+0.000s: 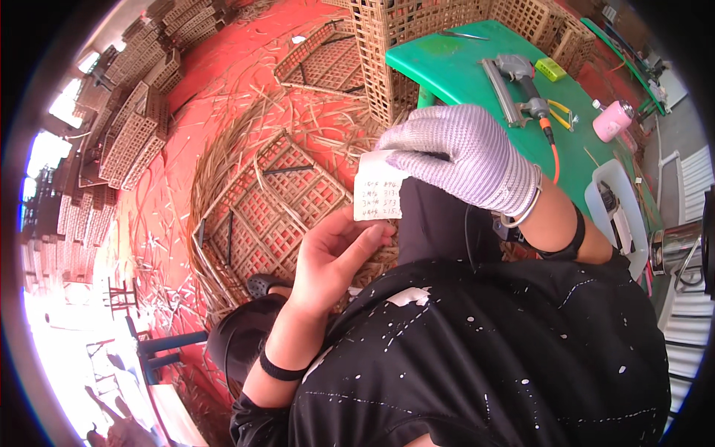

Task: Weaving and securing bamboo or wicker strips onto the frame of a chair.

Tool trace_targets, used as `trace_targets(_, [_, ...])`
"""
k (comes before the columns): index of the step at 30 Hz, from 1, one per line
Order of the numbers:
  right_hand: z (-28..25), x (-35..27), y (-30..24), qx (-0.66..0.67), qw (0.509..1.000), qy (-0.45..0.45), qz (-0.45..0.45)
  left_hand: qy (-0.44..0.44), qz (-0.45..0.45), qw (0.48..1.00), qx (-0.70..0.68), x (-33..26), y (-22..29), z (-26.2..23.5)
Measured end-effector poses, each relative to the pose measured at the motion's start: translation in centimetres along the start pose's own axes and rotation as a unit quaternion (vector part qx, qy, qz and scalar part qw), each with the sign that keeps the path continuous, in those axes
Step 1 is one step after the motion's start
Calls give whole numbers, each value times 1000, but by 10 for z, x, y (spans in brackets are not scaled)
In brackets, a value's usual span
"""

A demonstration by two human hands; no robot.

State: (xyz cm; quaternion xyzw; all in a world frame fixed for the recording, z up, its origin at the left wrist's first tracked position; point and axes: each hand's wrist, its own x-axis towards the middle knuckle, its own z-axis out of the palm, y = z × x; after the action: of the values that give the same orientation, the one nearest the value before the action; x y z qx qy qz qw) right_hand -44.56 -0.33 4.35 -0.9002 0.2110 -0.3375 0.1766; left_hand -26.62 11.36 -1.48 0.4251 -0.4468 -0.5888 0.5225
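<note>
Both hands pinch a paper slip — the bare left hand from six o'clock, fingers curled, the gloved right hand from three o'clock, wrist bent.

Right hand wears a pale grey-lilac knit glove w/ a fine dotted weave; left hand is bare, w/ a black band at the wrist. Paper slip is white w/ dark handwritten rows. Shirt is black, flecked w/ white specks. Surface is bright green. Floor is red-orange, strewn w/ tan straw. Woven lattice panel is light brown in an open grid. Nail gun is grey w/ an orange hose. Pink bottle, prob. w/ a white cap. Small box is yellow-green.
</note>
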Motion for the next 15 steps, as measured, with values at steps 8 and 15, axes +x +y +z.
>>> trace_targets(8, [-37, -24, 63, -81, 991, 14, 107, 36, -16, 998, 45, -2, -1, -6])
trace_targets(15, [-112, -94, 137, -97, 902, -54, 418, 22, -18, 999, 42, 2, -8, -13])
